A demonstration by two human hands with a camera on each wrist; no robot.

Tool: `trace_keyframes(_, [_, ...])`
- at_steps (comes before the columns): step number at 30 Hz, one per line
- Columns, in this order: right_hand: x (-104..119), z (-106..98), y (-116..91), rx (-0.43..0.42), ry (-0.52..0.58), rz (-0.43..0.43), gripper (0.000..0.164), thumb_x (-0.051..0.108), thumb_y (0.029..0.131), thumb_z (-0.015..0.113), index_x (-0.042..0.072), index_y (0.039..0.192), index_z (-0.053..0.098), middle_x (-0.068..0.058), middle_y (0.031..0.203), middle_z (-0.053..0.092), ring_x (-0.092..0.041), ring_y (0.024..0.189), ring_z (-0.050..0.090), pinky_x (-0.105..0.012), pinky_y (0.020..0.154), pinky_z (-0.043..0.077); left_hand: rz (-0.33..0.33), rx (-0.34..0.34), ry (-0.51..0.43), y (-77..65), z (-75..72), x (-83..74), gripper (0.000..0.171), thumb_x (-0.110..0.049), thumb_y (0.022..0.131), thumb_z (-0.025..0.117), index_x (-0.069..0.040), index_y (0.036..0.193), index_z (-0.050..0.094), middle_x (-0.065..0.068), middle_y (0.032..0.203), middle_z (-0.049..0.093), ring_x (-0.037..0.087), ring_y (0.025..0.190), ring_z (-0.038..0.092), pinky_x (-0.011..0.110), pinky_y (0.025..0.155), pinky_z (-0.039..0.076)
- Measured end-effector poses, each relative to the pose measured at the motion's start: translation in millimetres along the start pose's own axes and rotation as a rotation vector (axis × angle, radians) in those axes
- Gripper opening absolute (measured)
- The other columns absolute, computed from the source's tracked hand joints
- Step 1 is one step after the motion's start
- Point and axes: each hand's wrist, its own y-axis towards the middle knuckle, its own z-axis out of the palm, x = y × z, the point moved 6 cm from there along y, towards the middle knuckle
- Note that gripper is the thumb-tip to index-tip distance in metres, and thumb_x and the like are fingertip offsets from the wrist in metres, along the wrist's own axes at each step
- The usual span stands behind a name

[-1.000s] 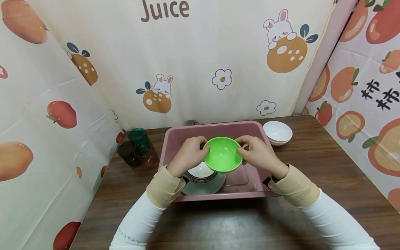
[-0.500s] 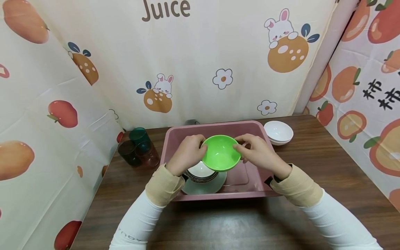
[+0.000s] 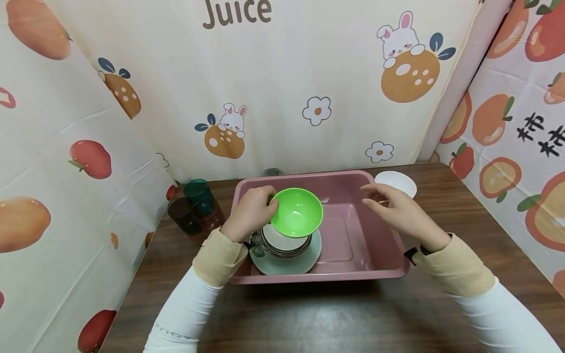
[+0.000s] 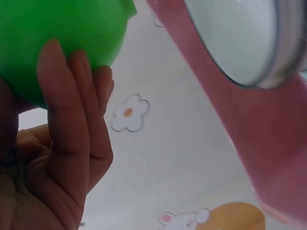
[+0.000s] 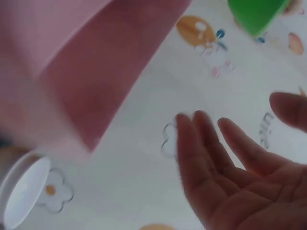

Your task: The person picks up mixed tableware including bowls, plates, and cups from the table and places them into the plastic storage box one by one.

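A bright green bowl is held up by my left hand, which pinches its left rim with the thumb inside. In the left wrist view the fingers lie against the green bowl's underside. Below it, a stack of patterned bowls with a white inside stands on a pale green plate in the left half of the pink basin. My right hand hangs over the basin's right wall with fingers apart and nothing in them. White bowls stand just behind that hand, partly hidden by it.
Several tinted clear cups stand together left of the basin on the dark wooden table. Behind the basin is a printed curtain, and more printed cloth hangs at both sides. A small grey object peeks out behind the basin's back rim.
My right hand has let go of the green bowl and moved right toward the white bowls. My left hand has carried the green bowl a little to the left, over the stacked bowls.
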Motion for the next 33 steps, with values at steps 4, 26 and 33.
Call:
trace_keyframes(4, [-18.1,-6.6,-5.5,0.016,-0.031,0.005,0.046,0.021,0.099,0.056,-0.003,0.137,0.048,-0.024,0.132,0.056,-0.042,0.116,0.059,-0.056,0.096,0.047,-0.021,0.024,0.013,0.6,1.7,10.3,0.012,-0.014,0.096,0.055,-0.005,0.092,0.063,0.005,0.072,0.058,0.015,0.061,0.053,0.023,0.054,0.044])
trace_keyframes(26, [-89.5,25.1,-10.8,0.074,-0.152,0.168,0.043,0.022,0.092,0.062,-0.008,0.122,0.055,-0.017,0.093,0.069,-0.019,0.077,0.064,-0.035,0.067,0.05,-0.069,0.161,0.202,11.7,24.8,30.7,0.012,-0.013,0.096,0.058,-0.004,0.088,0.061,0.004,0.072,0.056,0.017,0.065,0.051,0.025,0.058,0.04])
trace_keyframes(33, [-93.9,27.8,-10.6,0.058,-0.132,0.177,0.04,0.017,0.092,0.058,-0.01,0.12,0.051,-0.022,0.096,0.066,-0.025,0.081,0.062,-0.037,0.07,0.049,-0.063,0.167,0.229,14.5,28.8,34.8,0.012,-0.014,0.096,0.057,-0.004,0.091,0.062,0.004,0.076,0.059,0.017,0.068,0.052,0.027,0.061,0.042])
